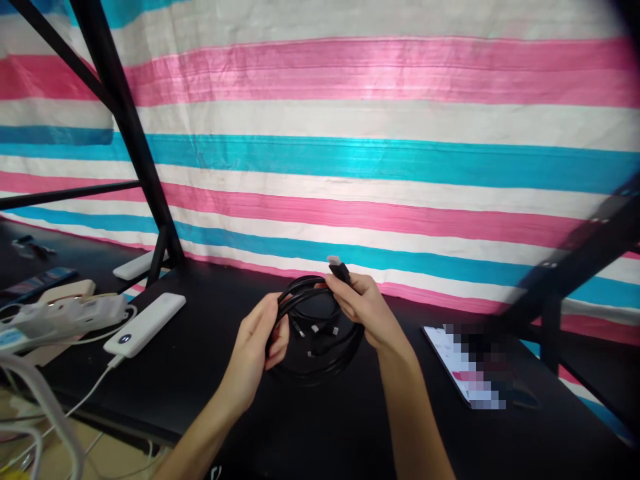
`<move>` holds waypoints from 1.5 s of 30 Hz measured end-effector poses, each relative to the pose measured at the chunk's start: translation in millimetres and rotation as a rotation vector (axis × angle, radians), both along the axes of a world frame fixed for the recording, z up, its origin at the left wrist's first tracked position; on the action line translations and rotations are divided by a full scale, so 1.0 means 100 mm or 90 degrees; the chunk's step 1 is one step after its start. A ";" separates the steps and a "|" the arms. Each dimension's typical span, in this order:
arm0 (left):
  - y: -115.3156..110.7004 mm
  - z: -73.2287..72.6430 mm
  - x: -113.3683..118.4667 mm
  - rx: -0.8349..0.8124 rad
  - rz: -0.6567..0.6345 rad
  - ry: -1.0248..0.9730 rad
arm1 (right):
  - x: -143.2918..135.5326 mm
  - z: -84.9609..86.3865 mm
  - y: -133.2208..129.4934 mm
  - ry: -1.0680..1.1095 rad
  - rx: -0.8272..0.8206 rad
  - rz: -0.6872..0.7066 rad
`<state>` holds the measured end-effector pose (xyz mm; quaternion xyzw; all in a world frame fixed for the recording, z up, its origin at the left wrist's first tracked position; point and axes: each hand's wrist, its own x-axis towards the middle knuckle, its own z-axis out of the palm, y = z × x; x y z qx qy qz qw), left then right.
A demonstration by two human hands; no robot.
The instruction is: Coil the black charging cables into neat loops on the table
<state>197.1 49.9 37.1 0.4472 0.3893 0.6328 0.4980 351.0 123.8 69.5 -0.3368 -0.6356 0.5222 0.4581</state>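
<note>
A black cable (306, 288) wound into loose loops hangs between my two hands over the black table. My left hand (260, 333) is closed around the left side of the coil. At the upper right of the loops, my right hand (361, 301) pinches the cable, and a black plug (339, 268) with a pale, metallic-looking end sticks up above its fingers. Seen through the coil is a second thin dark cable (320, 325) on the tabletop, with several small plugs lying apart. Where some of the loops pass behind my fingers is hidden.
A white power bank (145, 325) with a white lead lies left, beside a white power strip (83, 317). To the right is a phone (453, 367), partly blurred out. Black metal frame posts (133, 133) rise before a striped sheet (380, 160).
</note>
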 end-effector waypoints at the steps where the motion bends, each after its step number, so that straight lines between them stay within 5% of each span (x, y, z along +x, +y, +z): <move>1: 0.00 -0.01 0.00 0.013 0.033 0.032 | -0.02 0.01 -0.01 0.002 -0.012 0.004; 6: -0.01 -0.11 -0.04 0.090 0.199 0.239 | -0.07 0.02 -0.04 0.021 -0.068 0.044; 16: 0.05 -0.19 -0.17 0.211 0.198 0.424 | -0.08 -0.01 -0.03 -0.010 -0.072 0.032; 22: 0.07 -0.24 -0.15 0.093 0.194 0.416 | -0.12 -0.02 -0.02 -0.003 0.004 -0.024; 26: 0.17 -0.44 -0.13 0.061 0.307 0.330 | -0.08 0.00 0.01 0.121 0.014 -0.157; 28: 0.21 -0.52 -0.11 0.002 0.291 0.210 | -0.05 0.02 0.02 0.228 0.005 -0.183; 32: 0.15 -0.44 -0.01 -0.198 0.003 -0.104 | -0.08 0.06 -0.02 0.398 0.008 -0.155; 35: 0.09 -0.24 0.10 -0.220 -0.145 -0.286 | -0.18 0.06 -0.05 0.430 -0.053 -0.109; 40: 0.20 -0.05 0.18 -0.155 0.016 -0.446 | -0.30 -0.03 0.03 0.414 -0.176 0.008; 45: 0.46 -0.16 0.16 -0.065 0.018 -0.395 | -0.26 -0.23 0.31 0.380 -0.238 0.009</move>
